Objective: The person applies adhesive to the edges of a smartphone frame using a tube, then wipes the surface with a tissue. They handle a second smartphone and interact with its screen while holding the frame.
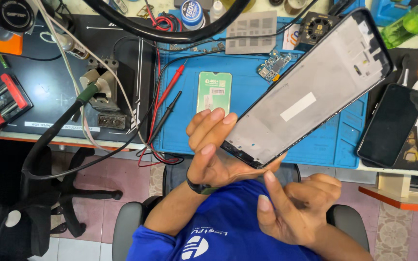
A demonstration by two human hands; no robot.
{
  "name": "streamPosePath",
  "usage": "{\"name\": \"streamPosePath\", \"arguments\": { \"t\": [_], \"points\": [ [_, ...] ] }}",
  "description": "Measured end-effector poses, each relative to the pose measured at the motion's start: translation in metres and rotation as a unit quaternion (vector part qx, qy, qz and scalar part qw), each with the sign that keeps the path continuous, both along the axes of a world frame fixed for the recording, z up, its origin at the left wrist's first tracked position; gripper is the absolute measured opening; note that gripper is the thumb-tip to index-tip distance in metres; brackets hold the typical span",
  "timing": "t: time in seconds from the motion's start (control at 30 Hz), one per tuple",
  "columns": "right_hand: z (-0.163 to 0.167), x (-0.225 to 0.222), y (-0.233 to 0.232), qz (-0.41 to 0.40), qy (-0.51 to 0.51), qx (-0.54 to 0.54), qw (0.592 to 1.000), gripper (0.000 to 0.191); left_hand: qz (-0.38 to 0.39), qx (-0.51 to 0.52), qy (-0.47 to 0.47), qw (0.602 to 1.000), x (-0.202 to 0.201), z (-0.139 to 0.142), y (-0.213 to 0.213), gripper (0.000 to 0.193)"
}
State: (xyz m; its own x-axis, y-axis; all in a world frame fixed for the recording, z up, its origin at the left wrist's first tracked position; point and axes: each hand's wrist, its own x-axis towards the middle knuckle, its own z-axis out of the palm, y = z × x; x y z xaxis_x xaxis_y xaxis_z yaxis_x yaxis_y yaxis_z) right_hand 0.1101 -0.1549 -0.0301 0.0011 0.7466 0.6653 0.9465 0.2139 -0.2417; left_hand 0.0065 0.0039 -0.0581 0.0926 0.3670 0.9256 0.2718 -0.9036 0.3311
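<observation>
Above the blue mat [325, 140], left hand [214, 150] fingers clasp the phone frame [310, 87] (bottom edge) — right hand [296, 208] loose, just beneath.

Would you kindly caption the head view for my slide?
Left hand holds a phone frame over the blue mat; right hand open beside it.

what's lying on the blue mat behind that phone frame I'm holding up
Seen on the blue mat: a green-backed screen pack, a small circuit board, a grey stencil. The phone frame covers the mat's right part.

The phone frame [310, 87] showed a matt grey metal plate inside a glossy black plastic rim. The blue mat [247, 96] looked like smooth rubber, and the dark phone [392, 124] was glossy glass.
</observation>
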Motion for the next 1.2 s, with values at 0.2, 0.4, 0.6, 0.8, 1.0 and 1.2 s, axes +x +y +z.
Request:
{"name": "streamPosePath", "arguments": {
  "t": [0.2,0.4,0.6,0.8,1.0,1.2],
  "points": [
    [0.000,-0.010,0.010,-0.015,-0.024,0.011,1.000,0.041,0.063,0.021,-0.008,0.998,-0.006,0.014,-0.002,0.117],
    [0.004,-0.014,0.014,-0.015,-0.030,0.004,0.999,0.043,0.094,0.025,-0.007,0.995,-0.010,0.019,-0.002,0.118],
    [0.008,-0.023,0.026,-0.007,-0.015,0.032,0.999,0.041,0.109,0.008,0.014,0.994,-0.008,0.023,-0.003,0.119],
    [0.011,-0.023,0.023,0.102,-0.002,0.051,0.993,0.037,0.103,0.044,-0.032,0.993,-0.002,0.027,0.001,0.118],
    [0.010,-0.017,0.016,0.017,0.007,0.041,0.999,0.032,0.089,0.030,-0.022,0.995,-0.009,0.023,-0.003,0.116],
    [0.012,-0.022,0.022,0.036,-0.002,0.050,0.998,0.032,0.102,0.031,-0.045,0.993,-0.003,0.014,-0.003,0.105]
  ]
}}
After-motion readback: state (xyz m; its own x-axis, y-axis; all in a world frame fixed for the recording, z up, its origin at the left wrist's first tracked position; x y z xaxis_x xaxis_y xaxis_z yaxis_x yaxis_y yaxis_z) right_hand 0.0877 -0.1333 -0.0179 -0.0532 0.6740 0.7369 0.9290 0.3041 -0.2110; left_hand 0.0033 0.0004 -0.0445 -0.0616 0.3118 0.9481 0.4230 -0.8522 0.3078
